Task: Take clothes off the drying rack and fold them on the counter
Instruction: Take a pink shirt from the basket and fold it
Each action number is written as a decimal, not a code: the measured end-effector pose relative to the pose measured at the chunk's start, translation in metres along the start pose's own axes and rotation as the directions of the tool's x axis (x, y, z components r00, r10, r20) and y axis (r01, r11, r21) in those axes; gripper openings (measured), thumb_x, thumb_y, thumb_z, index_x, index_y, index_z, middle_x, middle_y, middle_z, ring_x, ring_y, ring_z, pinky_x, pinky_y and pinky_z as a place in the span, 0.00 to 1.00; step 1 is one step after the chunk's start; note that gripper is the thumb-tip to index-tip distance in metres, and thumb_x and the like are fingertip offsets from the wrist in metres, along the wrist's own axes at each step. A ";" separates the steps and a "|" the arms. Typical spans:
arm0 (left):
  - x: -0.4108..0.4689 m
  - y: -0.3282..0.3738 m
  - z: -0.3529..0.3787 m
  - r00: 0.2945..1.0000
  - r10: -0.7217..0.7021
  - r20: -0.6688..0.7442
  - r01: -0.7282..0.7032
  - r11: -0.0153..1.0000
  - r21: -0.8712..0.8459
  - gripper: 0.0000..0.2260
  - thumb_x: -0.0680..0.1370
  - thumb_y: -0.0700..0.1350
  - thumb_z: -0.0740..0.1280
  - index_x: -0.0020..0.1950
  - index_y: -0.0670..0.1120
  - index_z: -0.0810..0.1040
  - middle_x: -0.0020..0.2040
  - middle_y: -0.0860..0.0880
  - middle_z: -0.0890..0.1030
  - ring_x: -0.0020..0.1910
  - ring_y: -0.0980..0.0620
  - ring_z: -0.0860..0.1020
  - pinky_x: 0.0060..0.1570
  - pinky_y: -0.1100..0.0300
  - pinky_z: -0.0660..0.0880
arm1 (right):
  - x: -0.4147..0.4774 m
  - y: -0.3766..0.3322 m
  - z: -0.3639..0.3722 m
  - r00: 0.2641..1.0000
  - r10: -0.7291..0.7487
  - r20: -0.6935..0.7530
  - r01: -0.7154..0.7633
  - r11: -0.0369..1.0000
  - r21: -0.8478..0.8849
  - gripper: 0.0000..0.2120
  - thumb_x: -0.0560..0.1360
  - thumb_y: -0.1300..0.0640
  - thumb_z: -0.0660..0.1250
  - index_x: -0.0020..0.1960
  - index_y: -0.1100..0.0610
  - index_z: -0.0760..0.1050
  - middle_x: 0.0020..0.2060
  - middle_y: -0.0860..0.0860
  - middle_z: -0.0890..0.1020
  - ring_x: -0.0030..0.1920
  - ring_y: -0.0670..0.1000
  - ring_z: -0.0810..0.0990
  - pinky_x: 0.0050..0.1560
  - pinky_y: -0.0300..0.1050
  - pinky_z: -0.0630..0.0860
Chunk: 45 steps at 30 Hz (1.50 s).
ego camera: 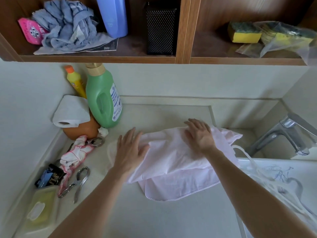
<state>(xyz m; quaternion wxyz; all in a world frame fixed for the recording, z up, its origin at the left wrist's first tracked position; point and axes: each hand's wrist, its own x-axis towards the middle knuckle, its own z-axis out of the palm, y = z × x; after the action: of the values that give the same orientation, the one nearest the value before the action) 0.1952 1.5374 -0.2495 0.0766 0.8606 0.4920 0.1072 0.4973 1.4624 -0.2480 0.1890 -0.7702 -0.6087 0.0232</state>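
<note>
A pale pink garment lies partly folded on the light counter, its rounded hem toward me. My left hand rests flat with fingers spread on the garment's left edge. My right hand presses flat on its upper right part, palm down. Neither hand grips the cloth. The drying rack is out of view.
At the left stand a green detergent bottle, a yellow bottle, a paper roll, a striped rag, pliers and a wipes pack. A tap and sink lie right. White hangers rest beside the garment. A shelf hangs overhead.
</note>
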 end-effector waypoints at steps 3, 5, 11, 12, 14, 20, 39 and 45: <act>-0.025 0.001 0.025 0.986 0.013 0.167 -0.033 0.992 0.118 0.37 0.78 0.71 0.40 0.80 0.53 0.59 0.80 0.46 0.61 0.78 0.44 0.59 0.75 0.41 0.55 | -0.028 0.013 0.012 0.969 0.159 0.190 -0.142 0.985 -0.100 0.30 0.80 0.37 0.41 0.78 0.47 0.59 0.78 0.49 0.60 0.78 0.52 0.55 0.78 0.56 0.49; -0.030 -0.005 0.029 0.979 0.010 0.205 -0.039 0.989 0.140 0.42 0.75 0.74 0.35 0.81 0.52 0.56 0.81 0.46 0.56 0.80 0.44 0.55 0.76 0.43 0.52 | -0.036 0.028 0.011 0.954 0.216 0.210 -0.183 0.969 -0.164 0.32 0.79 0.35 0.38 0.79 0.45 0.52 0.80 0.47 0.54 0.79 0.50 0.50 0.78 0.54 0.45; 0.016 -0.021 -0.009 0.926 -0.062 0.372 0.055 0.998 0.030 0.42 0.68 0.75 0.65 0.77 0.59 0.57 0.79 0.53 0.56 0.77 0.47 0.57 0.71 0.41 0.59 | 0.012 0.057 -0.018 0.857 0.193 0.479 -0.132 0.979 -0.158 0.42 0.74 0.30 0.59 0.80 0.45 0.48 0.80 0.44 0.50 0.79 0.54 0.53 0.76 0.54 0.51; 0.021 -0.029 -0.012 0.918 -0.092 0.385 0.079 0.996 0.050 0.45 0.66 0.74 0.68 0.76 0.58 0.58 0.78 0.52 0.59 0.76 0.46 0.59 0.70 0.41 0.61 | 0.018 0.063 -0.022 0.844 0.142 0.518 -0.088 0.988 -0.128 0.44 0.73 0.31 0.63 0.80 0.46 0.48 0.80 0.47 0.53 0.78 0.55 0.57 0.76 0.53 0.53; 0.026 -0.043 -0.016 0.902 -0.179 0.392 0.147 0.983 0.110 0.46 0.62 0.71 0.73 0.74 0.55 0.62 0.71 0.49 0.67 0.71 0.44 0.66 0.67 0.42 0.64 | 0.025 0.071 -0.031 0.830 0.116 0.545 -0.071 0.992 -0.103 0.44 0.71 0.37 0.72 0.79 0.48 0.55 0.75 0.51 0.65 0.72 0.56 0.67 0.70 0.51 0.64; 0.034 -0.043 -0.038 0.975 -0.080 0.209 0.076 0.997 0.023 0.21 0.71 0.56 0.77 0.55 0.46 0.74 0.50 0.50 0.76 0.49 0.48 0.76 0.42 0.55 0.68 | 0.026 0.047 -0.042 0.938 0.068 0.339 0.082 0.909 -0.408 0.18 0.73 0.42 0.70 0.59 0.49 0.75 0.56 0.49 0.80 0.60 0.54 0.73 0.59 0.50 0.66; -0.038 -0.009 -0.073 0.799 0.139 0.585 0.096 0.931 -0.353 0.15 0.76 0.61 0.69 0.47 0.49 0.82 0.43 0.52 0.85 0.40 0.56 0.82 0.46 0.56 0.77 | -0.059 0.047 -0.110 0.678 0.196 0.709 -0.164 0.980 -0.113 0.14 0.66 0.34 0.67 0.42 0.42 0.81 0.43 0.46 0.84 0.42 0.45 0.81 0.45 0.39 0.74; -0.014 0.048 -0.017 0.964 0.266 -0.001 -0.263 0.953 -0.149 0.27 0.78 0.63 0.61 0.71 0.48 0.71 0.69 0.47 0.76 0.66 0.46 0.75 0.63 0.48 0.74 | -0.052 -0.044 -0.030 0.982 -0.168 0.080 0.167 0.986 0.021 0.25 0.79 0.38 0.51 0.61 0.50 0.79 0.62 0.54 0.80 0.61 0.59 0.78 0.62 0.59 0.73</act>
<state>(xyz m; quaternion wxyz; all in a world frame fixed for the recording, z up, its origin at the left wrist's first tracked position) 0.2236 1.5015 -0.2230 0.1298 0.9115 0.3625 0.1443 0.4507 1.4140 -0.2160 0.1707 -0.7133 -0.6784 0.0430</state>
